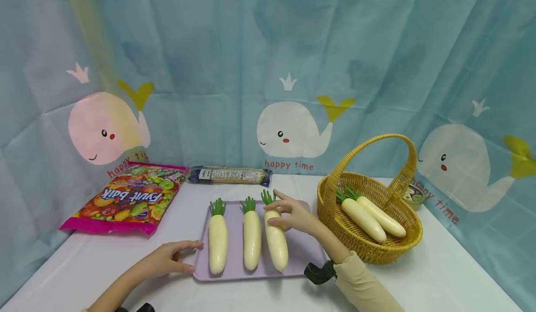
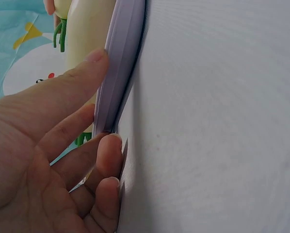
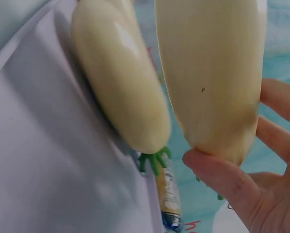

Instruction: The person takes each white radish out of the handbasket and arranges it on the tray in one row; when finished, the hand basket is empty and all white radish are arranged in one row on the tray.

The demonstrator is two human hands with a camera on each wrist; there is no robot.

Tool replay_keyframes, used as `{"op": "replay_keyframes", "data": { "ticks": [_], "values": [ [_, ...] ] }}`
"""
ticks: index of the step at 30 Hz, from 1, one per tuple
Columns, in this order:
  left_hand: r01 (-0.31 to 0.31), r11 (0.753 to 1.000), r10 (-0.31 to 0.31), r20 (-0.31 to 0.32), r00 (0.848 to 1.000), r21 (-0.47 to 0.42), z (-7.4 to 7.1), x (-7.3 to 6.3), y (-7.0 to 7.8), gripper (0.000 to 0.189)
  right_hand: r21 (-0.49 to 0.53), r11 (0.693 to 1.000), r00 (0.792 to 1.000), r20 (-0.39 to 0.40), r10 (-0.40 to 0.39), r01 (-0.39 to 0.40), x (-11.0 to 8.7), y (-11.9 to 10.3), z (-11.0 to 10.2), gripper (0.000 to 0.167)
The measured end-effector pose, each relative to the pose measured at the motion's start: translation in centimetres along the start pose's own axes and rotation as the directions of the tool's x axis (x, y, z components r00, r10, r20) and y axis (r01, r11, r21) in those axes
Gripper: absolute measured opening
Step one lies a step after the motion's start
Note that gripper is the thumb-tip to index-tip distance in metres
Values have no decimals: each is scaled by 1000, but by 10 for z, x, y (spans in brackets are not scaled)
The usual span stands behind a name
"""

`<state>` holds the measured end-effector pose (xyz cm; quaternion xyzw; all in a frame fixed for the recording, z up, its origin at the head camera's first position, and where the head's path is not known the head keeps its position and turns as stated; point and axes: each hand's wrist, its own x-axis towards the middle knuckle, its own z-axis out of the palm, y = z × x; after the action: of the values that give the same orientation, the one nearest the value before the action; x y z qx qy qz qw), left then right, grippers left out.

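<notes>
My right hand (image 1: 295, 216) pinches a white radish (image 1: 276, 244) near its leafy top, thumb on one side and fingers on the other. The right wrist view shows this held radish (image 3: 210, 73) close up, apart from the radish (image 3: 120, 77) beside it. Two more white radishes, a middle one (image 1: 252, 242) and a left one (image 1: 217, 244), lie side by side on the lilac tray (image 1: 301, 256), green leaves pointing away. At the tray's left edge my left hand (image 1: 167, 258) rests, its thumb (image 2: 94, 63) and fingertips touching the rim (image 2: 118, 73).
On the right stands a wicker basket (image 1: 364, 254) with a tall handle and two white radishes (image 1: 368, 216) inside. Behind it is a small can (image 1: 412, 198). A bright fruit candy bag (image 1: 130, 198) lies at the left, a long wrapped packet (image 1: 230, 175) along the back.
</notes>
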<state>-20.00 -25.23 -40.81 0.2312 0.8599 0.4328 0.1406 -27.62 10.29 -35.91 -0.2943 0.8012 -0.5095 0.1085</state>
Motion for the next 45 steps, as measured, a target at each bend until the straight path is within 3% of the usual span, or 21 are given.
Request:
{"op": "replay_keyframes", "data": {
  "ticks": [4, 10, 19, 24, 32, 45],
  "values": [
    [5, 1000, -5, -14, 1000, 3, -2, 0, 1, 57, -16, 1000, 999, -35, 8, -9, 10, 3, 6, 40],
    [11, 1000, -11, 2, 1000, -19, 0, -1, 0, 58, 87, 990, 993, -28, 114, -111, 14, 9, 14, 39],
    [-4, 1000, 4, 0, 1000, -21, 3, 2, 1, 57, 4, 994, 993, -51, 108, -108, 16, 17, 18, 38],
    [-8, 1000, 8, -6, 1000, -2, 2, 1, 0, 56, 2, 993, 993, -25, 114, -114, 17, 20, 20, 36],
    [2, 1000, -2, -8, 1000, 6, 0, 3, 4, 58, 172, 978, 993, 36, 116, -121, 17, 16, 20, 29],
    [-11, 999, 11, 1, 1000, -37, 2, -2, 1, 60, 154, 975, 985, 89, 147, -159, 14, 18, 27, 37]
  ]
}}
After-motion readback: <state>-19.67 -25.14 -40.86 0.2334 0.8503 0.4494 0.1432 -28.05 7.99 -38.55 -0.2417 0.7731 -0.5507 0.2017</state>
